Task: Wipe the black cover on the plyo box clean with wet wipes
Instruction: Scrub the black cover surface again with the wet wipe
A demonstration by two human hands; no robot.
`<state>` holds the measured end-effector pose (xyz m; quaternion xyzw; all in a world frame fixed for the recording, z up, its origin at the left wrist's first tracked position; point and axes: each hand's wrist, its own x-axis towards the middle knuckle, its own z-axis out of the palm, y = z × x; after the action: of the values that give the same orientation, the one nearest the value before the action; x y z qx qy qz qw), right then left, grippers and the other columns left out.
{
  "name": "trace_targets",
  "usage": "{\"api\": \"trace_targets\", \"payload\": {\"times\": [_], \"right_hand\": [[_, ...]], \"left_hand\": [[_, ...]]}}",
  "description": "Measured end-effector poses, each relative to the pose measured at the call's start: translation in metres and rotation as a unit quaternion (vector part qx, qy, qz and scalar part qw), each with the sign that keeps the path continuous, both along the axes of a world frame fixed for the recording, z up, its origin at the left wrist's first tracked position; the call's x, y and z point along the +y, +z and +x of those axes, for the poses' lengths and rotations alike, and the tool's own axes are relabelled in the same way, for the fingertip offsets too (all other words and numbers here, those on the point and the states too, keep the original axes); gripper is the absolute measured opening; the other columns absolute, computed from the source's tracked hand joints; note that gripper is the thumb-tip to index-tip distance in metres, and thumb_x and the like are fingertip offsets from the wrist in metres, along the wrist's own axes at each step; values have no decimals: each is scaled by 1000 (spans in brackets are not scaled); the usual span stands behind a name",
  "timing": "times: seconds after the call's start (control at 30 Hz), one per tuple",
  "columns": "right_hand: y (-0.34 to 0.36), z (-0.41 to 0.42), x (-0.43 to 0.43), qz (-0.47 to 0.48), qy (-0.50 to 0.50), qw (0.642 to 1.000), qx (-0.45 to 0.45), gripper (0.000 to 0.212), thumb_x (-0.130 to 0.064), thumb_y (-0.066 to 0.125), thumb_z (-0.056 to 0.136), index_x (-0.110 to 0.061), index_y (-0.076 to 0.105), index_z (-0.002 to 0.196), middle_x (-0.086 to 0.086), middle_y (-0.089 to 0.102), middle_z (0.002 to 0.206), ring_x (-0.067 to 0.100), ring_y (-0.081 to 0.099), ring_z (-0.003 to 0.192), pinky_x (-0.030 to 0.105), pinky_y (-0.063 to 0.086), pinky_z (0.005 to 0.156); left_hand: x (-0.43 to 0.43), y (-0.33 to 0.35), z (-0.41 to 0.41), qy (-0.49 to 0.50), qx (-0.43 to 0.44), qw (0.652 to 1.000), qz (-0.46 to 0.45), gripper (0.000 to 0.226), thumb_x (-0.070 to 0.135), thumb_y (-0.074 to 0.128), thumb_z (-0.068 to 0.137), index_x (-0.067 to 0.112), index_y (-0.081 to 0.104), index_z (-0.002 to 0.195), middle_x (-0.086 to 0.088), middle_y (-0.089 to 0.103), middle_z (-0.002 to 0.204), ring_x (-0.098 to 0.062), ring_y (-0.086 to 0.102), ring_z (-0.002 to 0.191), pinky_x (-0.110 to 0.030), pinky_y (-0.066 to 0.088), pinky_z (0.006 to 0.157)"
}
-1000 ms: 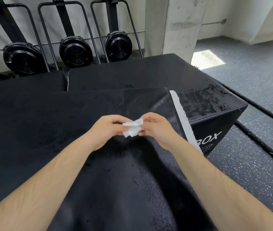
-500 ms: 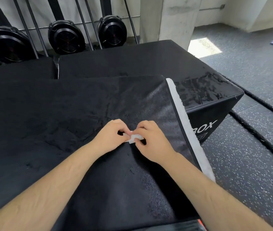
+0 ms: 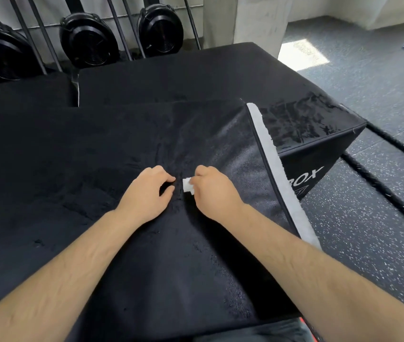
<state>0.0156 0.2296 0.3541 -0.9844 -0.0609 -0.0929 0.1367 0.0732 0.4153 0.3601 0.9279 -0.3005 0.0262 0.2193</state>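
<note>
HANDS: right hand (image 3: 213,191) pinches a small folded wet wipe (image 3: 187,185); left hand (image 3: 146,191) curled on black cover (image 3: 97,169), grip unclear | RISK: the loose cover, draped just left of the lettered plyo box (image 3: 319,156), may bunch under strokes; the tiny wipe may skip patches | ROOM: speckled floor (image 3: 368,230) right of the box, concrete pillar (image 3: 245,18) behind it

- Black cover (image 3: 97,169): matt, grainy cloth, with a fuzzy grey strip (image 3: 273,159) just right of the right hand (image 3: 214,191).
- Wet wipe (image 3: 187,185): white paper-like wad.
- Floor (image 3: 368,218): speckled rubber.
</note>
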Motion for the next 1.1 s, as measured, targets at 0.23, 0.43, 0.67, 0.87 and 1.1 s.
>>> {"api": "trace_targets", "payload": {"times": [0.23,0.43,0.67,0.87,1.1], "right_hand": [[9,39,-18,16,-46,999,-4,27,-4,53,92,-10,69,114,4,56,113,25,52,103,33,44,71],[-4,-1,3,93,14,995,-29,21,-3,58,89,-7,76,98,4,61,94,28,57,88,37,52,69],[6,23,-9,98,-13,995,-4,26,-5,53,94,-9,76,105,5,61,105,26,56,102,42,52,83],[-5,-39,19,107,58,992,-12,19,-7,56,88,-12,74,86,-1,57,88,24,53,85,40,51,72],[0,-1,1,110,-22,993,-24,25,-1,54,92,-6,77,102,5,64,101,28,55,95,44,53,78]], "left_hand": [[1,-4,-5,-4,5,1000,14,32,26,55,100,14,64,128,8,55,103,-16,48,96,-38,51,85],[4,-11,-12,-10,8,1000,27,39,25,54,100,14,58,137,2,57,124,-21,51,111,-34,47,95],[4,-7,-17,6,32,999,30,43,26,52,102,16,52,144,3,50,144,-21,45,129,-35,40,109],[23,-8,-62,-9,38,997,65,43,24,53,101,19,54,143,7,50,146,-16,43,133,-37,42,109],[18,-7,-61,20,49,996,68,44,27,48,103,21,51,146,12,42,154,-12,35,141,-27,31,114]]}}
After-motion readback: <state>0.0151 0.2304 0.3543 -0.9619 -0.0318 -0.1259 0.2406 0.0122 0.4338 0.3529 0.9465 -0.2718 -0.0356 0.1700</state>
